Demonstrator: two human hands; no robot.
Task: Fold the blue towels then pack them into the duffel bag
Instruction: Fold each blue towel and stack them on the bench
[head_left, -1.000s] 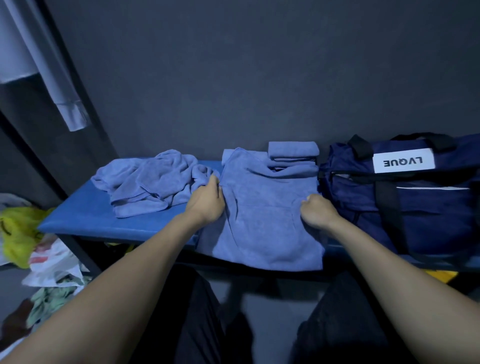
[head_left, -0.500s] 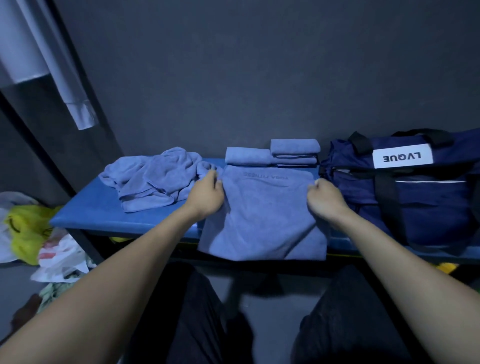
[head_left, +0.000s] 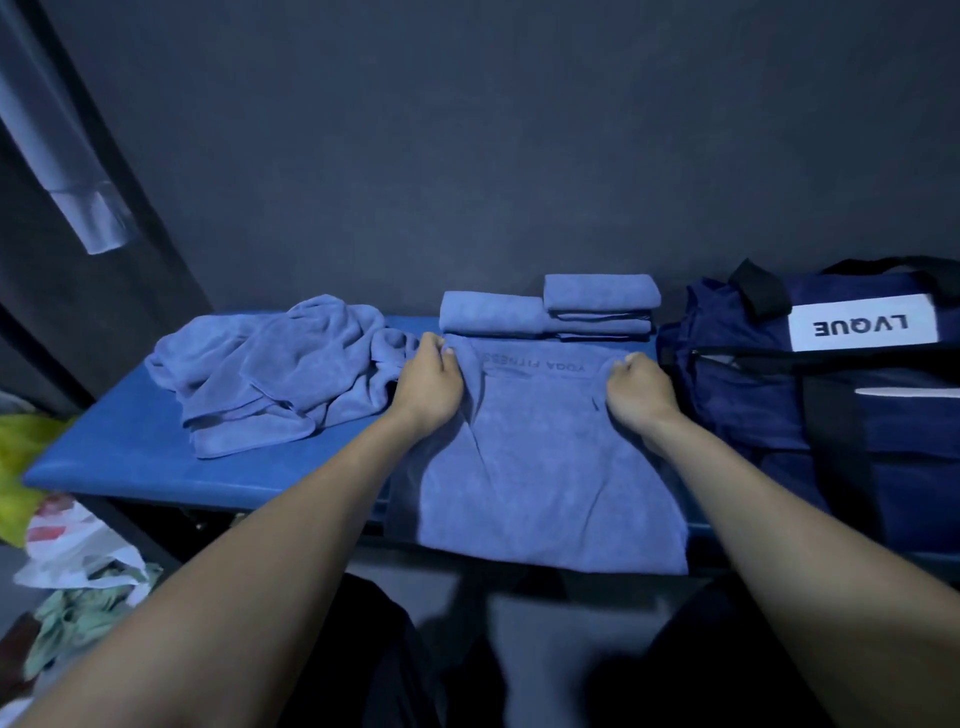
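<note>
A blue towel (head_left: 540, 467) lies spread on the blue bench (head_left: 104, 457), its near edge hanging over the front. My left hand (head_left: 428, 382) grips its far left corner. My right hand (head_left: 636, 387) grips its far right corner. Printed lettering runs along the towel's far edge between my hands. Behind it sit folded blue towels (head_left: 571, 312), stacked against the wall. A crumpled heap of unfolded blue towels (head_left: 270, 369) lies to the left. The navy duffel bag (head_left: 810, 389) with a white label stands at the right end of the bench.
A dark wall rises right behind the bench. On the floor at the left lie a yellow bag (head_left: 21, 467) and white plastic bags (head_left: 78, 551) with cloth. A pale garment (head_left: 67, 171) hangs at the upper left.
Both hands carried the towel's far edge away from me toward the folded stack, flattening it on the bench. The lettering along that edge became visible.
</note>
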